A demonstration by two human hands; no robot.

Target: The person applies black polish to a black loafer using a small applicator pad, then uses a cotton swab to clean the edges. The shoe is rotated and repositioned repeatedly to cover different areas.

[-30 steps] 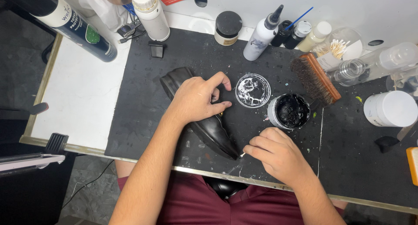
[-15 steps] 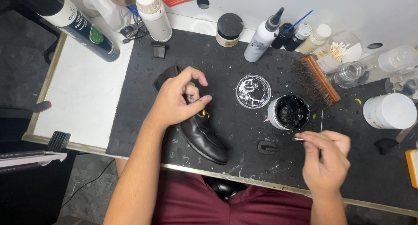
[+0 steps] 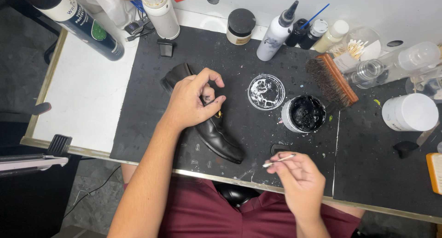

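Note:
A black leather shoe lies on the dark mat, toe toward the near edge. My left hand rests over its heel and upper part and grips it. My right hand, near the table's front edge, pinches a thin cotton swab with its tip pointing left. An open jar of black polish stands just beyond the right hand. Its lid, smeared white and black, lies beside it.
A wooden-backed brush lies right of the jar. Bottles and small jars line the back. A large spray can lies on the white board at left. A white tub stands at right.
My right hand left the shoe's toe, moved right and up with the swab, then drew back toward the front edge. My left hand and the shoe shifted slightly.

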